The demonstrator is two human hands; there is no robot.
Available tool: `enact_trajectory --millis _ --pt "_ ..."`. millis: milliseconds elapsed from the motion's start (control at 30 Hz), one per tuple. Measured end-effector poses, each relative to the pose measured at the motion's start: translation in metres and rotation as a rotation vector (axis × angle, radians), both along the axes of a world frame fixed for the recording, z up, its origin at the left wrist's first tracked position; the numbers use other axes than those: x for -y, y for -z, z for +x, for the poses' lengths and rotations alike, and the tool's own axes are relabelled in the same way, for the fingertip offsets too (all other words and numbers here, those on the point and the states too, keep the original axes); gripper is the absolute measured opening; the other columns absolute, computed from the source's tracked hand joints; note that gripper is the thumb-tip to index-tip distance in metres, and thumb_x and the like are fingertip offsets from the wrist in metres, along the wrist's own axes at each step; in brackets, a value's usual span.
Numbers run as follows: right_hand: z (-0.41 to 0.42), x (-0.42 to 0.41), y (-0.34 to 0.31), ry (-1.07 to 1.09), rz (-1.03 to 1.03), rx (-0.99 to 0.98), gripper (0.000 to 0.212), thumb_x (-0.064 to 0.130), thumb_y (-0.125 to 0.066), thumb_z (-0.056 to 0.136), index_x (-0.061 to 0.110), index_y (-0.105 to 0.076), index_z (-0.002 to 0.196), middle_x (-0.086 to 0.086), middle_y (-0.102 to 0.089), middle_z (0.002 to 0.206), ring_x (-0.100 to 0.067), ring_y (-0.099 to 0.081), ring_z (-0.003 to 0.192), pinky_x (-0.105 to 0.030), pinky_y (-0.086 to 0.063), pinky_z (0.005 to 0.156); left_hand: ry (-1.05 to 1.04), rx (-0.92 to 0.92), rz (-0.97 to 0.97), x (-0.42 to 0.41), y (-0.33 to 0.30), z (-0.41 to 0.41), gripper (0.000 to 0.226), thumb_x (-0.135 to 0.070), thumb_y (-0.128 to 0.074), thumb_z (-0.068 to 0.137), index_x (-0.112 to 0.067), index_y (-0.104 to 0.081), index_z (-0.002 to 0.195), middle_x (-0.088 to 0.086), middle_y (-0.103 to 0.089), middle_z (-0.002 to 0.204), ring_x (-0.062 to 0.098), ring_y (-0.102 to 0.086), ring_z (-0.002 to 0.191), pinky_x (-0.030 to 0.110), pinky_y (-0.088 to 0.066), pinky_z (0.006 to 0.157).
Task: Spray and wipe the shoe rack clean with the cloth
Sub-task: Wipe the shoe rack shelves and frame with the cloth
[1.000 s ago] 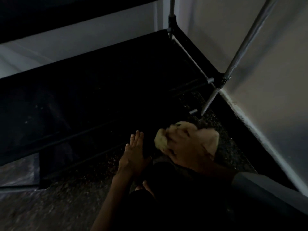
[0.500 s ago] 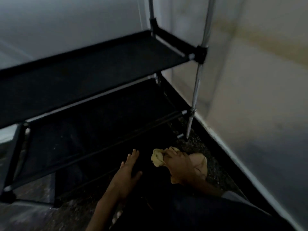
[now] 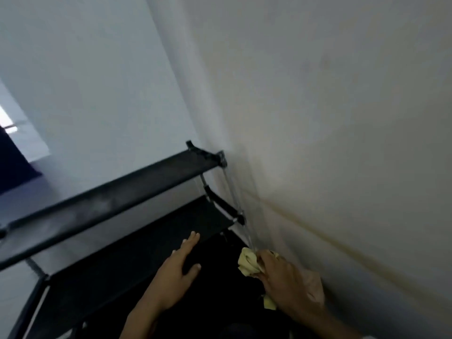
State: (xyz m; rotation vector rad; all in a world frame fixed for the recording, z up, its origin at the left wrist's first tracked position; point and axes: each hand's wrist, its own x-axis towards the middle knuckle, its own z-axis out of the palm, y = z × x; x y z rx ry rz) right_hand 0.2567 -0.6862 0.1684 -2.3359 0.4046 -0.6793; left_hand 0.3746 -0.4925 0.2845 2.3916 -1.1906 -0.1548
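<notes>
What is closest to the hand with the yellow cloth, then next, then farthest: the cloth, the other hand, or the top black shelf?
From the right hand, in the head view:
1. Yellow cloth, in its grip.
2. Left hand, flat, to its left.
3. Top black shelf, higher up, farthest.

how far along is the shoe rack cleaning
Done: hard to judge; the top shelf shows pale smears in a blurred, dim frame. In hand: the right hand grips the yellow cloth at the rack's right front pole, while the left hand lies flat and open on a lower shelf. Left: probably wiping the remaining shelves; no spray bottle is in view.
</notes>
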Motion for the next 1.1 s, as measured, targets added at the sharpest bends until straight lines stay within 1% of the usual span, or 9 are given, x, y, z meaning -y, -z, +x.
enact_trajectory --millis 100,200,300,433,500,733,800,933,1100 --pt "-0.004 0.006 -0.038 0.044 0.027 0.132 0.003 0.019 -0.052 0.095 0.021 -0.055 0.095 0.013 -0.059 0.086 -0.011 -0.054 0.082 -0.019 -0.026 0.062 0.003 0.041 0.001 0.018 -0.041 -0.002 0.066 -0.019 -0.053 0.094 -0.034 -0.015 0.146 -0.024 -0.012 0.144 0.002 -0.014 0.140 0.027 -0.011 0.118" --pt "0.013 0.011 -0.063 0.105 0.098 0.282 0.018 0.015 -0.054 0.091 0.022 -0.059 0.106 0.014 -0.059 0.094 -0.006 -0.054 0.082 -0.010 -0.035 0.061 0.009 0.125 -0.056 0.041 -0.078 0.002 0.059 -0.016 -0.049 0.096 -0.023 -0.022 0.148 -0.017 -0.021 0.145 0.008 -0.022 0.141 0.019 -0.013 0.113" --pt "0.037 0.018 -0.096 0.144 0.096 0.394 0.031 0.012 -0.056 0.083 0.025 -0.060 0.111 0.007 -0.063 0.103 -0.015 -0.060 0.089 -0.029 -0.047 0.072 -0.003 0.155 -0.125 0.070 -0.112 0.014 0.050 -0.012 -0.041 0.098 -0.014 -0.028 0.146 -0.003 -0.030 0.150 0.011 -0.027 0.140 0.014 -0.017 0.107" --pt "0.067 0.025 -0.153 0.325 -0.011 0.550 0.032 0.016 -0.059 0.082 0.024 -0.066 0.112 0.004 -0.062 0.116 -0.020 -0.060 0.096 -0.027 -0.049 0.076 -0.031 0.157 -0.178 0.112 -0.148 0.037 0.039 -0.018 -0.039 0.100 -0.011 -0.043 0.138 0.004 -0.045 0.142 0.017 -0.040 0.132 0.027 -0.028 0.109" --pt "0.081 0.024 -0.175 0.386 -0.067 0.637 0.032 0.019 -0.053 0.086 0.022 -0.068 0.114 0.003 -0.064 0.117 -0.018 -0.059 0.099 -0.027 -0.050 0.082 -0.025 0.076 -0.225 0.132 -0.161 0.042 0.031 -0.028 -0.036 0.100 -0.016 -0.056 0.121 0.002 -0.056 0.123 0.013 -0.048 0.116 0.028 -0.035 0.099" --pt "0.114 0.018 -0.163 0.527 -0.420 0.379 0.047 0.022 -0.042 0.079 0.031 -0.066 0.119 0.010 -0.064 0.121 -0.023 -0.046 0.105 -0.043 -0.042 0.090 -0.039 -0.214 -0.199 0.173 -0.170 0.056 0.052 -0.041 -0.024 0.101 -0.014 -0.069 0.106 -0.001 -0.065 0.104 0.008 -0.061 0.094 0.012 -0.044 0.074" --pt "0.117 0.020 -0.156 0.552 -0.474 0.417 0.047 0.020 -0.043 0.080 0.028 -0.065 0.121 0.009 -0.064 0.122 -0.027 -0.045 0.102 -0.042 -0.043 0.085 -0.043 -0.243 -0.209 0.174 -0.162 0.064 0.049 -0.040 -0.026 0.101 -0.022 -0.071 0.092 0.002 -0.070 0.098 0.014 -0.065 0.095 0.018 -0.049 0.078" --pt "0.119 0.020 -0.150 0.595 -0.489 0.481 0.046 0.017 -0.042 0.082 0.026 -0.067 0.119 0.009 -0.067 0.118 -0.029 -0.046 0.096 -0.036 -0.052 0.071 -0.031 -0.342 -0.243 0.171 -0.157 0.076 0.050 -0.042 -0.027 0.100 -0.018 -0.071 0.097 0.006 -0.071 0.104 0.018 -0.066 0.101 0.029 -0.051 0.091" --pt "0.117 0.015 -0.135 0.564 -0.344 0.449 0.037 0.016 -0.047 0.077 0.025 -0.074 0.101 0.008 -0.070 0.102 -0.026 -0.050 0.095 -0.037 -0.042 0.080 -0.042 -0.448 -0.312 0.172 -0.152 0.081 0.041 -0.038 -0.031 0.100 -0.018 -0.067 0.102 0.008 -0.067 0.111 0.019 -0.062 0.107 0.036 -0.046 0.100"
